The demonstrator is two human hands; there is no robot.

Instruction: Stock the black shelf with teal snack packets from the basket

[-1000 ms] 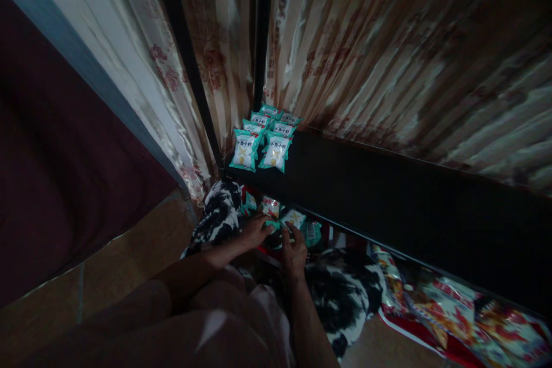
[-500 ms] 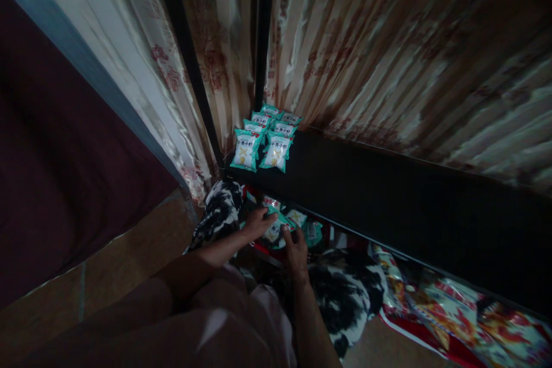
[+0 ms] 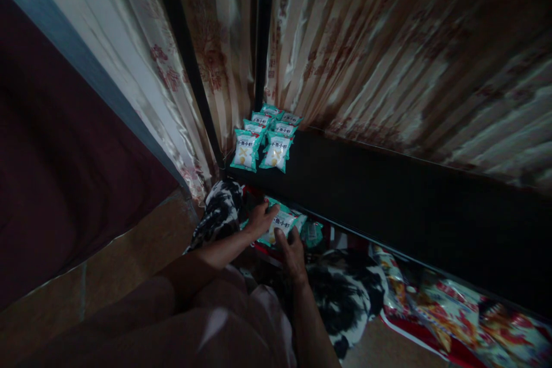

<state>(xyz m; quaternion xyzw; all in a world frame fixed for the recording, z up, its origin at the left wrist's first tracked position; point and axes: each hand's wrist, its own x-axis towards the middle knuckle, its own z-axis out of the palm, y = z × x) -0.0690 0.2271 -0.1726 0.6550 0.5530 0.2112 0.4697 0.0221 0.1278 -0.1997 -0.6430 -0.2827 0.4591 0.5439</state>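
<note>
Teal-and-white foil wraps the snack bag (image 3: 282, 221) held between both hands, just below the front edge of the black shelf (image 3: 379, 190); the left hand (image 3: 260, 221) grasps its left side, thumb over the front; the right hand (image 3: 293, 253) grasps its lower right, thumb likewise on the front; matching small bags (image 3: 276, 152) stand in two rows at the shelf's left end, near the floral curtain (image 3: 345, 40); larger snack packets (image 3: 457, 305) lie below the shelf, to the right, in a red container (image 3: 405, 327)
</note>
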